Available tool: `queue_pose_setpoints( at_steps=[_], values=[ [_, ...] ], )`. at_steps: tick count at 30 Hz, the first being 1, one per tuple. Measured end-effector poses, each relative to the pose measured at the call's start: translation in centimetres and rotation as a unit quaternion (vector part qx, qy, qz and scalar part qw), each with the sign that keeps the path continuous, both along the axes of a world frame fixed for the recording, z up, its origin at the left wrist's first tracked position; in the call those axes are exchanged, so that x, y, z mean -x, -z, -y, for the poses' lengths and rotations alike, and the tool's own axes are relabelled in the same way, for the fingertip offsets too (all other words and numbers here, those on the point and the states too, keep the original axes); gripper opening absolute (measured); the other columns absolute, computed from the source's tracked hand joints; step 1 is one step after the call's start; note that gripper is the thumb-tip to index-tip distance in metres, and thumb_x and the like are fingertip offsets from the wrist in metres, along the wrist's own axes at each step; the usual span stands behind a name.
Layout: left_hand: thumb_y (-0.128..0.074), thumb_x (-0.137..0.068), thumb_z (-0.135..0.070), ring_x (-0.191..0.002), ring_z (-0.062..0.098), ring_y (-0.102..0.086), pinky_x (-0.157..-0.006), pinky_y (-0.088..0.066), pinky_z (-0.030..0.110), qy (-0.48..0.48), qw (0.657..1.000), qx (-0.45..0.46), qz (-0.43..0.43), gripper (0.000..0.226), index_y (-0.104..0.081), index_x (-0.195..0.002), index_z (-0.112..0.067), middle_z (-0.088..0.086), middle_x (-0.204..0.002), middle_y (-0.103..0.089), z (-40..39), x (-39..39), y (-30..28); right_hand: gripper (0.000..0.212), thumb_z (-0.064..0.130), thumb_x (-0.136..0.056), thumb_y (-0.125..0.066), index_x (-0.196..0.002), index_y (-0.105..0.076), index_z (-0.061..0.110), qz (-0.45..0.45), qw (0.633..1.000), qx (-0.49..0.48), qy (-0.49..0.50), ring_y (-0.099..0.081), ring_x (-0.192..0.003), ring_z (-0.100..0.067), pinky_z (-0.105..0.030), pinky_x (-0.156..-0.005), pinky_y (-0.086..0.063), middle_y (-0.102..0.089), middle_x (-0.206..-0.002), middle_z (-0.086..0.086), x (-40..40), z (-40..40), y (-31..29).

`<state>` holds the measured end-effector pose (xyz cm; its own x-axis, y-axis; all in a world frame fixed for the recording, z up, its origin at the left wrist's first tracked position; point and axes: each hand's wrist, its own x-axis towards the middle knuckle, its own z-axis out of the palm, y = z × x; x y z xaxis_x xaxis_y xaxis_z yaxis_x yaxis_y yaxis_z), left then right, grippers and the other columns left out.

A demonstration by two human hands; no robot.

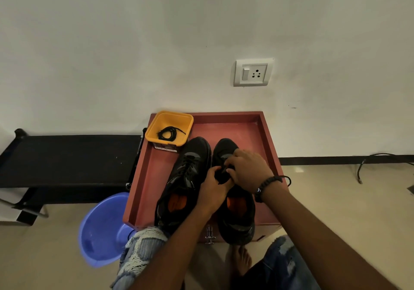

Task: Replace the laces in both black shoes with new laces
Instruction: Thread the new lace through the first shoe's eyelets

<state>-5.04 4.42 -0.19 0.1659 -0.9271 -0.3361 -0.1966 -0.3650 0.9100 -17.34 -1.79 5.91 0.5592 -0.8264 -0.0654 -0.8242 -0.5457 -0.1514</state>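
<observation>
Two black shoes with orange insoles stand side by side, toes toward the wall, on a red tray-topped cabinet (266,137). The left shoe (186,177) is laced. Over the right shoe (237,213) both hands work at the lace area. My left hand (212,189) grips a bunch of black lace (221,175) at the tongue. My right hand (248,171), with a black bead bracelet on the wrist, pinches the same lace from the right. A coiled black lace (168,133) lies inside a yellow tub (156,130) at the tray's back left corner.
A blue plastic basin (100,229) sits on the floor at the left of the cabinet. A black cot (67,160) runs along the wall on the left. A wall socket (254,72) is above the cabinet. My knees and a bare foot are below the tray.
</observation>
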Motion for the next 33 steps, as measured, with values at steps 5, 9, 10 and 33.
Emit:
queue_pose_setpoints(
  at_steps=[5,9,10,33],
  values=[
    [-0.072,-0.087,-0.043,-0.103,0.004,-0.056,-0.070,-0.042,0.009,-0.008,1.000,0.006,-0.003,0.068,-0.039,-0.143,-0.022,-0.004,-0.130,-0.059,-0.2,0.4,0.0,0.037,0.046,-0.098,-0.050,-0.119,-0.063,0.019,-0.071,0.995,0.025,0.059,-0.049,-0.116,-0.019,-0.037,-0.102,-0.041,-0.053,-0.125,-0.001,-0.6,0.8,0.4],
    [-0.073,-0.087,-0.038,-0.103,0.005,-0.059,-0.073,-0.046,0.011,-0.020,1.000,0.015,-0.014,0.061,-0.044,-0.138,-0.022,-0.010,-0.116,-0.059,-0.3,0.8,0.1,0.028,0.039,-0.096,-0.056,-0.113,-0.066,0.019,-0.074,0.994,0.003,0.086,-0.048,-0.117,-0.023,-0.038,-0.101,-0.041,-0.050,-0.127,-0.004,-1.3,1.0,0.1],
    [-0.073,-0.088,-0.038,-0.102,0.006,-0.060,-0.075,-0.047,0.013,-0.020,1.000,0.015,-0.013,0.057,-0.045,-0.135,-0.023,-0.010,-0.114,-0.060,-0.3,0.8,0.1,0.026,0.038,-0.095,-0.056,-0.111,-0.067,0.020,-0.077,0.994,-0.005,0.082,-0.047,-0.116,-0.023,-0.039,-0.100,-0.041,-0.049,-0.126,-0.004,-1.5,1.2,0.1],
    [-0.071,-0.086,-0.039,-0.099,0.006,-0.061,-0.087,-0.053,0.030,-0.030,0.999,0.013,0.029,0.034,-0.048,-0.111,-0.038,-0.013,-0.108,-0.061,-0.1,1.6,-0.4,0.025,0.026,-0.100,-0.055,-0.088,-0.069,0.010,0.449,0.824,-0.312,0.150,-0.065,-0.096,-0.015,-0.031,-0.086,-0.050,-0.068,-0.099,-0.004,2.3,1.2,-2.4]
  ],
)
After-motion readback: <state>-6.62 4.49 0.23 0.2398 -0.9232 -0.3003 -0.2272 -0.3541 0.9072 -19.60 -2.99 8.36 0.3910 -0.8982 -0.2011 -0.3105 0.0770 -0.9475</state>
